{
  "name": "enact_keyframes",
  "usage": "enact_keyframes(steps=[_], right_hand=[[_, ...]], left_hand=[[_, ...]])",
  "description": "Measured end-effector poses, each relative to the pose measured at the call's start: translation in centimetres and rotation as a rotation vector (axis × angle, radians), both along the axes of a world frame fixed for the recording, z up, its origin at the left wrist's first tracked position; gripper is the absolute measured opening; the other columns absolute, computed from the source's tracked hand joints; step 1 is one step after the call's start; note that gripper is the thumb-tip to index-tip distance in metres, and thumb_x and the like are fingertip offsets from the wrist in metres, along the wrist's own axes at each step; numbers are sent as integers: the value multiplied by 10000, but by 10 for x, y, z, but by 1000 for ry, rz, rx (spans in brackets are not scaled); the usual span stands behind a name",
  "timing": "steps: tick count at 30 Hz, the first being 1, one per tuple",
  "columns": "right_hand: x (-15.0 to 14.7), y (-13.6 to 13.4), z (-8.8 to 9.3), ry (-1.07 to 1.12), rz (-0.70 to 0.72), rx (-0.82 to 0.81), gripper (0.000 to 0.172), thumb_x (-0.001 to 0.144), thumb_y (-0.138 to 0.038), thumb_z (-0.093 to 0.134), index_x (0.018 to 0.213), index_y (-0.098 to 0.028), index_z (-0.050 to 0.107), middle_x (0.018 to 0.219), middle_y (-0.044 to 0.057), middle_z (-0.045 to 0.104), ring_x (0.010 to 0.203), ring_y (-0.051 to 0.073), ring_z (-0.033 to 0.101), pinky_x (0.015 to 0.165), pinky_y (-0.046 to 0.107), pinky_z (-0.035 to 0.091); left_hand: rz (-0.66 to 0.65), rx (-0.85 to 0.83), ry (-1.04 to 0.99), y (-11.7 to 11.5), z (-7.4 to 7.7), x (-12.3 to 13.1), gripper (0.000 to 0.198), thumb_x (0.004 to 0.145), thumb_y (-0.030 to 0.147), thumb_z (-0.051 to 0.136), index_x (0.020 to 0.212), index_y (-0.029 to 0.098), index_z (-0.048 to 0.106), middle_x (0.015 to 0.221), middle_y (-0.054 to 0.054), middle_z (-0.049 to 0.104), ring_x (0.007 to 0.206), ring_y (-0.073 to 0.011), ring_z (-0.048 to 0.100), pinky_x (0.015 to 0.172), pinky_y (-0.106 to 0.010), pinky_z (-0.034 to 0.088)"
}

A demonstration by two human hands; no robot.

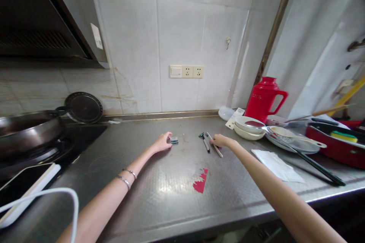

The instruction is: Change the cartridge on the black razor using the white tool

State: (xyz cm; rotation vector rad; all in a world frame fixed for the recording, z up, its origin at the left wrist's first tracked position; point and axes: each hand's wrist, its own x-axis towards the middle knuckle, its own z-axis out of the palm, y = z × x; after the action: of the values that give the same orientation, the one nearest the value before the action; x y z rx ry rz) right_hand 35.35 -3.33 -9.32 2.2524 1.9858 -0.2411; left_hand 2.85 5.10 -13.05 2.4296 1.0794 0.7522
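My left hand (163, 142), with two bracelets on its wrist, closes its fingers on the left end of a small clear-and-teal case (174, 141) resting on the steel counter. To the right, my right hand (222, 140) pinches a slim pale stick (218, 150) with a darker upper end; the stick lies slanted on or just over the counter, and the fingertips partly cover it. Close beside it, on its left, lies a razor (205, 144) with a green head and a grey-and-black handle, untouched by either hand.
A torn red scrap (202, 182) lies on the steel counter (137, 205). At right are a red thermos (262, 98), bowls (248, 131), a white napkin (276, 165) and a red pan (333, 140). A steel pan (31, 129) and phone (25, 178) stand left.
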Motion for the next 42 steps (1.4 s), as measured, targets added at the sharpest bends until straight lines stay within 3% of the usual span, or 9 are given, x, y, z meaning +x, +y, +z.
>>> enact_keyframes(steps=[8,13,16,20,24,29,33,36,42], right_hand=[[6,-10,23,9,60,131,415,868,-399,407,910,-96,688,943,189,680,894,252,635,717,273,430],[-11,-25,43,61,210,231,354,779,-404,550,1047,-183,619,1057,102,631,945,218,594,762,254,416],[-31,-31,44,125,368,239,603,687,-419,646,1231,-202,505,1224,106,523,1072,239,522,851,278,402],[-58,-37,39,192,502,125,918,583,-466,716,1358,-128,357,1313,173,419,1177,305,428,952,360,355],[-77,-46,38,218,557,187,759,620,-439,699,1278,-152,455,1204,138,487,1074,271,504,877,341,411],[-86,-54,41,192,593,262,544,648,-335,693,1148,-166,562,1104,110,512,962,240,549,814,321,433],[-71,-44,44,219,591,245,552,644,-300,697,1162,-164,567,1089,100,512,929,217,556,814,295,432],[-40,-31,50,223,544,205,542,615,-230,700,1141,-159,591,1065,85,529,912,207,559,820,280,431],[32,-19,49,117,187,39,576,548,-112,700,1117,-142,616,1149,117,542,963,237,572,813,257,435]], left_hand=[[51,10,-8,-7,2,0,496,601,227,642,1069,156,491,999,-92,630,900,-216,600,819,-318,440],[-7,38,-51,-24,13,12,476,605,214,642,1045,149,473,1047,-111,603,939,-221,578,841,-328,430],[-106,60,-66,-43,24,27,476,603,211,648,1040,160,468,1057,-99,593,969,-219,561,867,-325,416],[-191,50,-75,-72,37,44,505,606,241,658,1068,186,461,1080,-70,580,993,-210,541,891,-312,399],[-218,65,-66,-90,41,49,507,607,242,657,1070,187,458,1082,-63,574,991,-210,538,882,-312,403],[-204,43,-90,-92,38,47,544,627,255,663,1118,188,439,1105,-68,585,993,-208,557,881,-309,416],[-214,41,-114,-85,36,37,656,672,311,659,1239,170,363,1212,-99,553,1122,-225,510,972,-340,371],[-162,47,-133,-74,35,18,545,767,354,572,1243,172,380,1270,-112,520,1180,-214,477,1008,-349,346],[102,30,-204,-37,20,-42,330,816,308,486,1111,160,499,1177,-117,595,1112,-204,542,986,-367,381]])
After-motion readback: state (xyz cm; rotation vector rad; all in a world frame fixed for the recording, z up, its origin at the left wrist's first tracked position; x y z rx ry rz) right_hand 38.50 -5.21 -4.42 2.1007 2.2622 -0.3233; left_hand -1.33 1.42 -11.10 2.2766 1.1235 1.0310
